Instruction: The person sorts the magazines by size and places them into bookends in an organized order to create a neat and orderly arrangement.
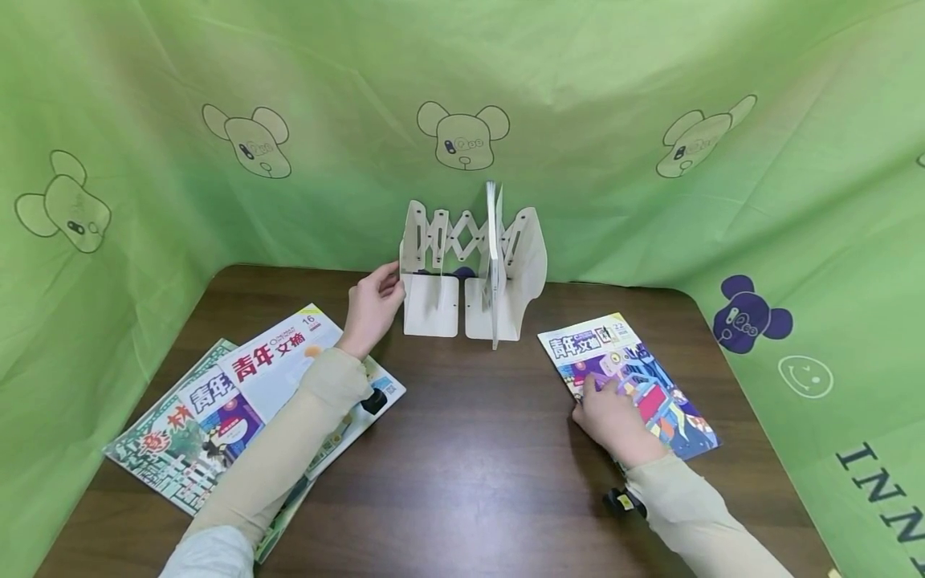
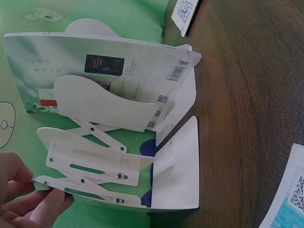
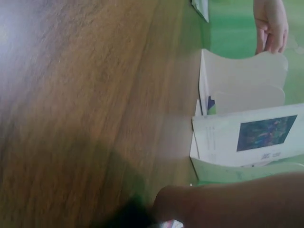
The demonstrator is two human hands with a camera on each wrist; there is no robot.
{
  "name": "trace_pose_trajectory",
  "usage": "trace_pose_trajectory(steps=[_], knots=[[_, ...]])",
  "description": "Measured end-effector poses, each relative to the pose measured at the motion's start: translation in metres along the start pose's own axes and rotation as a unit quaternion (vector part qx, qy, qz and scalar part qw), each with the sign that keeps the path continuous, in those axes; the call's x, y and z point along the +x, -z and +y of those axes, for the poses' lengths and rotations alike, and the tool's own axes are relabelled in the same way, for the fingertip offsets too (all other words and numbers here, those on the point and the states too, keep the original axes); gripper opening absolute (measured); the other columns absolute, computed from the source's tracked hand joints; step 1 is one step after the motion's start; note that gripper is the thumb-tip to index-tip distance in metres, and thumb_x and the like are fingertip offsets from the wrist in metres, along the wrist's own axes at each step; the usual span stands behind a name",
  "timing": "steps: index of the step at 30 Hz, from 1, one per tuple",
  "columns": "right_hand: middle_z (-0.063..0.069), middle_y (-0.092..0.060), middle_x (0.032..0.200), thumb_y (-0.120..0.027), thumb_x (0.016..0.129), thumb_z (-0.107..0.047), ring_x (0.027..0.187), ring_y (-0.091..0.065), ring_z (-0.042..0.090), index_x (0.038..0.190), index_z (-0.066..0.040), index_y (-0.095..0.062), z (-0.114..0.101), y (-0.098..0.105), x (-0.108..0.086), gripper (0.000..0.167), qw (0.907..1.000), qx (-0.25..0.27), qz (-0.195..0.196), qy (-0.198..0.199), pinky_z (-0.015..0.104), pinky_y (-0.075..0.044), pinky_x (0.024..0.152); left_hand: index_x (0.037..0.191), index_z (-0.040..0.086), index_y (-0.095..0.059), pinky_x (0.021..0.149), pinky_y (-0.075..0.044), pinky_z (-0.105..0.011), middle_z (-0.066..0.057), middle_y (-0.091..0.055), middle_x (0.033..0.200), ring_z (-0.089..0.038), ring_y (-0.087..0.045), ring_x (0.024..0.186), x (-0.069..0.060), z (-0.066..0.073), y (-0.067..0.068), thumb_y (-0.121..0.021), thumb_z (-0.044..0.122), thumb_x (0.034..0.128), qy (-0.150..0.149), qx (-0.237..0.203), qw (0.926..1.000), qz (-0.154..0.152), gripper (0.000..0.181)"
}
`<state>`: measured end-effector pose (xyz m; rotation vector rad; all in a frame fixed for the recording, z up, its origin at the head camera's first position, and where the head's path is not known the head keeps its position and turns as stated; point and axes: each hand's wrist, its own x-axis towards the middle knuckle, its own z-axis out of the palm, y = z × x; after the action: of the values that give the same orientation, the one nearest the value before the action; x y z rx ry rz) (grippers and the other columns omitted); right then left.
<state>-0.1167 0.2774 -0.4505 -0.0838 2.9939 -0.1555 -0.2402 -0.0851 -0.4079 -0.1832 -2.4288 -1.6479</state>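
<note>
A white expandable metal bookend [image 1: 433, 309] stands at the back of the table. In the left wrist view, my left hand [image 2: 28, 199] pinches the upper edge of its left end panel between thumb and fingers. One thin magazine [image 2: 137, 61] stands upright between panels in the bookend's right part. My right hand [image 1: 614, 421] is over the left edge of a colourful magazine [image 1: 654, 393] lying on the right side. Its fingers touch the cover; the thumb side reaches past the edge, and whether it grips the magazine is hidden.
Several overlapping magazines [image 1: 278, 361] lie on the left of the brown wooden table [image 1: 462, 466], beneath my left forearm. Green printed cloth [image 1: 361, 144] hangs behind and along both sides of the table.
</note>
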Motion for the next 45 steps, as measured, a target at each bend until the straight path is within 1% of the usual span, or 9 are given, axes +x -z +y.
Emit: trace_pose_trajectory(steps=[4,7,12,17,23,31,38,41,45], knots=[[0.048,-0.056,0.097,-0.067,0.086,-0.006,0.075,-0.063,0.057,0.121,0.028,-0.05,-0.003,0.001,-0.002,0.052,0.9999,-0.004,0.012,-0.004,0.066,-0.058,0.065,0.142,-0.006,-0.06,0.099,-0.059,-0.039,-0.027,-0.068,0.131,-0.035,-0.07,0.118,0.0,-0.001,-0.001,-0.057,0.005,0.101,-0.005,-0.001,1.0,-0.002,0.042],[0.039,-0.058,0.091,-0.068,0.085,-0.004,0.075,-0.064,0.054,0.115,0.022,-0.055,-0.002,0.003,-0.002,0.042,0.9997,-0.002,0.005,-0.024,0.065,-0.057,0.061,0.142,-0.005,-0.06,0.099,-0.058,-0.039,-0.027,-0.068,0.131,-0.035,-0.07,0.118,0.001,-0.001,-0.001,-0.057,0.005,0.1013,-0.005,-0.001,1.0,-0.003,0.042],[0.034,-0.061,0.096,-0.057,0.092,-0.001,0.073,-0.064,0.051,0.121,0.009,-0.061,0.003,0.001,-0.006,0.032,0.999,-0.01,0.016,-0.041,0.064,-0.055,0.054,0.142,-0.004,-0.061,0.099,-0.059,-0.039,-0.026,-0.068,0.131,-0.035,-0.07,0.118,0.0,-0.001,-0.001,-0.058,0.006,0.1017,-0.002,0.002,1.0,-0.001,0.041],[0.037,-0.065,0.097,-0.053,0.093,0.005,0.073,-0.065,0.054,0.128,0.008,-0.061,0.008,-0.004,-0.013,0.036,0.9977,-0.002,0.061,-0.027,0.064,-0.055,0.052,0.142,-0.004,-0.06,0.098,-0.059,-0.038,-0.026,-0.068,0.13,-0.035,-0.07,0.117,0.001,-0.001,0.0,-0.057,0.005,0.1012,-0.004,0.006,1.0,-0.001,0.042],[0.033,-0.064,0.079,-0.058,0.092,0.001,0.058,-0.059,0.047,0.128,0.005,-0.06,0.019,0.001,-0.025,0.036,0.9896,0.055,0.132,-0.012,0.06,-0.047,0.046,0.142,-0.005,-0.06,0.098,-0.059,-0.039,-0.026,-0.068,0.13,-0.035,-0.07,0.117,0.001,-0.003,0.0,-0.057,0.005,0.1015,-0.007,0.005,1.0,-0.002,0.042],[0.018,-0.061,0.07,-0.058,0.091,0.001,0.058,-0.053,0.039,0.119,0.001,-0.071,0.02,0.007,-0.036,0.03,0.9548,0.13,0.267,0.006,0.063,-0.041,0.05,0.142,-0.004,-0.06,0.099,-0.059,-0.039,-0.026,-0.068,0.13,-0.035,-0.07,0.117,0.001,-0.002,0.0,-0.057,0.005,0.101,-0.007,0.0,1.0,0.001,0.042],[0.011,-0.061,0.067,-0.06,0.095,-0.001,0.06,-0.051,0.033,0.105,-0.004,-0.072,0.01,0.009,-0.045,0.016,0.9209,0.193,0.338,0.005,0.059,-0.044,0.056,0.142,-0.004,-0.06,0.099,-0.059,-0.038,-0.026,-0.068,0.13,-0.035,-0.07,0.117,0.0,-0.002,0.0,-0.057,0.005,0.1007,-0.003,-0.002,1.0,0.001,0.043],[0.013,-0.068,0.071,-0.062,0.096,-0.001,0.06,-0.052,0.024,0.108,-0.002,-0.074,0.007,0.011,-0.046,0.017,0.9055,0.223,0.361,-0.006,0.044,-0.047,0.056,0.142,-0.004,-0.06,0.099,-0.059,-0.038,-0.026,-0.068,0.13,-0.035,-0.07,0.117,0.0,-0.001,0.0,-0.057,0.005,0.1007,-0.002,-0.002,1.0,0.0,0.043],[0.018,-0.077,0.084,-0.063,0.098,-0.001,0.069,-0.055,-0.007,0.113,-0.003,-0.075,0.004,0.013,-0.046,0.019,0.8861,0.268,0.377,-0.03,0.014,-0.043,0.061,0.142,-0.004,-0.06,0.099,-0.059,-0.038,-0.026,-0.068,0.13,-0.035,-0.07,0.117,0.001,-0.001,0.0,-0.057,0.005,0.1008,-0.004,0.001,1.0,-0.001,0.043]])
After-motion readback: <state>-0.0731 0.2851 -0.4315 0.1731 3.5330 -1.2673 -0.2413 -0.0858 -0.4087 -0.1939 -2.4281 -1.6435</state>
